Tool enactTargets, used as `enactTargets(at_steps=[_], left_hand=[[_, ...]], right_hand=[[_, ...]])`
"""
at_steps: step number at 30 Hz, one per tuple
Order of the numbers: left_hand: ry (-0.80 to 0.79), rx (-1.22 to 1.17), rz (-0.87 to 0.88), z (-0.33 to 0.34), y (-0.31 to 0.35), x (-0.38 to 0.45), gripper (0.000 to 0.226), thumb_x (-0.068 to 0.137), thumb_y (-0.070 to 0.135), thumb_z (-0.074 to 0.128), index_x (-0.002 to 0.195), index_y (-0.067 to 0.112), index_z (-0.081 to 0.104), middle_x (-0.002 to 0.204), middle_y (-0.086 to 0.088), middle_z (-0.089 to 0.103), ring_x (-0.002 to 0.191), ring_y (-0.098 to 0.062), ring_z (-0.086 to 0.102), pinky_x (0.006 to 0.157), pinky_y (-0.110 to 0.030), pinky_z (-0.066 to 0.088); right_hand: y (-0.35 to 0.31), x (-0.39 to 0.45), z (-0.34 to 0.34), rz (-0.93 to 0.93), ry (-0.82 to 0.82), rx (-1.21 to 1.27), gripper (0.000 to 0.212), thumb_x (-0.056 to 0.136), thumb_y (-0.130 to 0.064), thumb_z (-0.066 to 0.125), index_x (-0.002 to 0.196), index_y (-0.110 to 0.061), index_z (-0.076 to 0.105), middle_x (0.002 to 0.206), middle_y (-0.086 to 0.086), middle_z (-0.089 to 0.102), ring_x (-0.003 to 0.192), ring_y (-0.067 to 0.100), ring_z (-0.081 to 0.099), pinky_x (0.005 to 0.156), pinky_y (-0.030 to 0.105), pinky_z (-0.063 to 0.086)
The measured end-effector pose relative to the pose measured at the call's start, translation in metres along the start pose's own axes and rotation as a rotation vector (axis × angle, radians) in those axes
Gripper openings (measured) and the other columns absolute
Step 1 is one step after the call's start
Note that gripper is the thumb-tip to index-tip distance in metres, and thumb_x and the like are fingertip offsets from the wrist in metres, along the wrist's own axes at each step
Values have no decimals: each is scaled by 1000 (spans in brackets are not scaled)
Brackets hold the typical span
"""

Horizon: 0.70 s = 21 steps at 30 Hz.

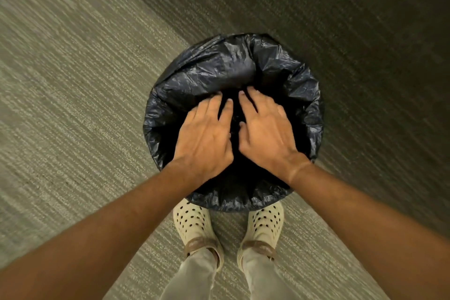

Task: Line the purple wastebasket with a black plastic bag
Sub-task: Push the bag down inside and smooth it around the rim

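A black plastic bag [219, 66] covers the whole round top of the wastebasket, its edge folded over the rim all around. No purple of the basket shows; the bag hides it. My left hand [207, 134] and my right hand [265, 131] lie side by side over the dark opening, palms down, fingers spread and pointing away from me. The fingertips reach the bag's crumpled far inner wall. Neither hand grips the plastic. The basket's inside is dark below my hands.
The basket stands on grey-green ribbed carpet [73, 105]. The carpet is darker at the upper right [353, 44]. My feet in cream perforated clogs [194, 226] stand right at the basket's near edge.
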<state>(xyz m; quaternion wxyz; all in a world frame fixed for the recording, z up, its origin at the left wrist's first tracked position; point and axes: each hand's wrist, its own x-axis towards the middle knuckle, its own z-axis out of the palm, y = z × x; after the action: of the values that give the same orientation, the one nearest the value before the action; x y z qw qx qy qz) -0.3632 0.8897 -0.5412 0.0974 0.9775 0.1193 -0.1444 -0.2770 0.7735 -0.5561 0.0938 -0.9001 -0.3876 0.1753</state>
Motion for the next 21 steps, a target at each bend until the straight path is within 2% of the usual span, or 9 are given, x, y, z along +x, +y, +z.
enactTargets(at_steps=[2, 4, 7, 9, 14, 16, 18, 19, 21], left_hand=[[78, 17, -2, -13, -4, 3, 68, 80, 27, 47, 142, 1, 40, 148, -22, 39, 137, -34, 37, 111, -43, 32], [93, 52, -20, -23, -10, 8, 69, 82, 25, 41, 146, 0, 33, 154, -23, 30, 143, -35, 27, 116, -45, 26], [83, 60, -72, -32, -23, 18, 71, 84, 22, 41, 148, -3, 24, 158, -22, 20, 147, -34, 18, 118, -46, 23], [74, 21, -104, -33, -32, 25, 68, 88, 20, 44, 149, -4, 22, 159, -22, 18, 147, -34, 16, 119, -45, 21], [100, -70, -120, -32, -46, 40, 57, 99, 22, 37, 149, -4, 23, 156, -22, 25, 144, -34, 25, 118, -45, 24], [115, -198, -184, -30, -52, 47, 55, 101, 23, 36, 149, -2, 22, 149, -22, 37, 136, -35, 36, 114, -44, 31], [143, -324, -240, -28, -60, 54, 47, 103, 24, 33, 144, 0, 34, 136, -22, 49, 125, -34, 47, 104, -42, 39], [167, -360, -258, -26, -64, 57, 43, 103, 25, 31, 136, 0, 43, 126, -21, 55, 114, -32, 52, 94, -39, 42], [208, -382, -290, -24, -70, 61, 40, 104, 29, 28, 117, 1, 53, 102, -14, 55, 90, -23, 50, 76, -34, 37]], right_hand=[[-1, 1, -17, -23, 120, -29, 65, 80, -28, 39, 139, -2, 44, 147, 19, 41, 135, 32, 39, 107, 44, 34], [1, 8, -30, -33, 151, -89, 66, 83, -32, 32, 140, -1, 43, 150, 20, 38, 137, 34, 35, 111, 46, 29], [12, 21, -40, -11, 109, -191, 64, 85, -24, 41, 144, 0, 36, 152, 19, 33, 139, 33, 32, 115, 46, 23], [21, 31, -43, 4, 83, -201, 60, 89, -22, 42, 144, -1, 35, 153, 18, 32, 140, 33, 31, 114, 46, 25], [36, 59, -49, 49, 96, -41, 47, 99, -25, 34, 143, -7, 38, 138, 13, 49, 120, 33, 50, 91, 46, 44], [44, 70, -49, 127, 52, 58, 41, 100, -27, 33, 135, -10, 45, 125, 14, 58, 107, 38, 57, 80, 44, 46], [52, 76, -47, 155, 51, 113, 34, 100, -33, 32, 114, -10, 53, 111, 16, 64, 96, 42, 59, 71, 41, 42], [55, 78, -46, 151, 59, 129, 34, 100, -36, 30, 102, -11, 53, 104, 17, 64, 92, 42, 59, 67, 38, 37], [58, 80, -43, 167, 67, 160, 36, 100, -44, 26, 86, -17, 45, 96, 16, 63, 86, 39, 57, 66, 36, 31]])
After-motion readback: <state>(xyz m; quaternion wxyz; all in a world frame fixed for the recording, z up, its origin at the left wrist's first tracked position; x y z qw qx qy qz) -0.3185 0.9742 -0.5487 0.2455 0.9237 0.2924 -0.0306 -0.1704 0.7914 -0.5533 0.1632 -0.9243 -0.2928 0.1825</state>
